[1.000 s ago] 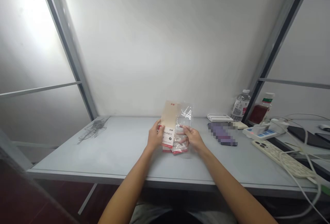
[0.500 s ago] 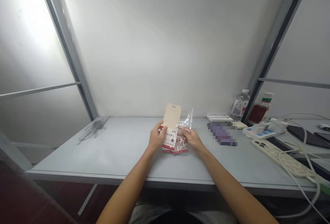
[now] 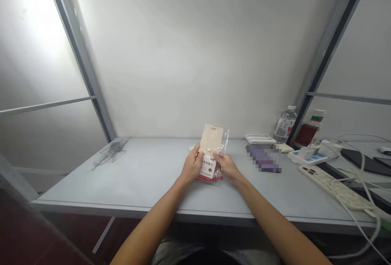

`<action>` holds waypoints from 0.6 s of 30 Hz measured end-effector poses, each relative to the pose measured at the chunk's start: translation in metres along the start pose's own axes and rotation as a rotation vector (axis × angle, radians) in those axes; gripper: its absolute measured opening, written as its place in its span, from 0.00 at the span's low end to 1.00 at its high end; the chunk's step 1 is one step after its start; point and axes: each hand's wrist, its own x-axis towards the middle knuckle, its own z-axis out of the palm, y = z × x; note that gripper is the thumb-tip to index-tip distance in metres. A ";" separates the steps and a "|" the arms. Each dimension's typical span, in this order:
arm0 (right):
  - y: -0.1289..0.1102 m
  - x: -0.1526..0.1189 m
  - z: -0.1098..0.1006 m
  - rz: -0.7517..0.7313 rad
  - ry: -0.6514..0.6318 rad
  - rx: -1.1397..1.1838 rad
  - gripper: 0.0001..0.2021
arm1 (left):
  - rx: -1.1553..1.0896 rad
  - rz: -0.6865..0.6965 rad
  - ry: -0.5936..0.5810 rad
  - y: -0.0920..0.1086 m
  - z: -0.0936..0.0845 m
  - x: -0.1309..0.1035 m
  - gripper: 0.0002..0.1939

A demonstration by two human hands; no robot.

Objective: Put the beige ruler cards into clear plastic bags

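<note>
A flat cream packet [image 3: 213,135] with a white, red-edged printed lower part and a round fastener is held upright over the front of the table. My left hand [image 3: 192,166] is closed on its left edge, thumb in front. On the other side, my right hand [image 3: 226,166] pinches the packet's right edge together with a clear plastic bag [image 3: 226,138]. The bag overlaps the packet and sticks out to its right; whether the packet is fully inside it I cannot tell. More red-edged material shows behind, partly hidden by the packet.
On the right stand a water bottle [image 3: 285,124] and a jar with dark red contents [image 3: 308,130]. A power strip [image 3: 308,157], a patterned phone case [image 3: 334,185], cables and a blurred purple item [image 3: 262,158] lie nearby. Dark thin strands [image 3: 112,151] lie at the table's left.
The cream packet has shifted right, so it now overlaps most of the clear bag. My left hand moved right with it, and the hands are closer together.
</note>
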 end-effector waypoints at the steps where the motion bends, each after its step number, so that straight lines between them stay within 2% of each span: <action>1: 0.000 0.000 -0.001 -0.005 0.002 0.003 0.18 | -0.041 -0.017 -0.013 0.000 0.000 0.001 0.22; 3: -0.001 0.001 -0.002 -0.007 0.015 -0.003 0.17 | -0.146 -0.071 -0.022 -0.003 -0.002 0.003 0.22; 6: -0.003 0.001 -0.004 0.005 0.051 -0.022 0.17 | -0.315 -0.230 -0.030 -0.008 -0.007 0.008 0.25; 9: -0.005 0.000 -0.005 0.009 0.075 -0.021 0.19 | -0.468 -0.353 -0.100 -0.008 -0.012 0.009 0.29; 14: -0.008 -0.002 -0.006 0.052 0.051 0.039 0.18 | -0.581 -0.411 -0.284 -0.002 -0.017 0.006 0.16; 18: -0.007 -0.004 -0.006 0.085 0.031 0.059 0.17 | -0.560 -0.476 -0.333 0.000 -0.016 0.004 0.16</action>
